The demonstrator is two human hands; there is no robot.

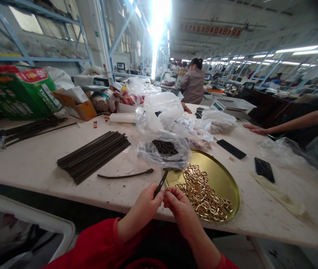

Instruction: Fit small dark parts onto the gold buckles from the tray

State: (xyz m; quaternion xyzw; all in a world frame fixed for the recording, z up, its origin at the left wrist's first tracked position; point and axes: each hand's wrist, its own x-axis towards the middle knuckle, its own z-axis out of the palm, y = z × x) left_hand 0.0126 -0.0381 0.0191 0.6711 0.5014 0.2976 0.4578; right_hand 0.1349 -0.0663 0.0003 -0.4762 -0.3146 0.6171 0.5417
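My left hand (143, 211) is closed on a thin dark strap (161, 183) that sticks up and away over the table edge. My right hand (180, 209) is pinched against the strap's near end, holding a small gold buckle that I can barely see. Both hands meet just in front of a round gold tray (226, 175) with a pile of gold buckles (202, 192). A finished-looking dark strap (125, 175) lies flat on the table to the left. A stack of dark straps (94, 155) lies further left.
A clear bag of small dark parts (164, 149) sits behind the tray among other plastic bags. Two black phones (231, 148) (264, 169) lie to the right. Another person's arm (293, 123) rests on the table at right; someone sits further back. Boxes (18, 91) stand at left.
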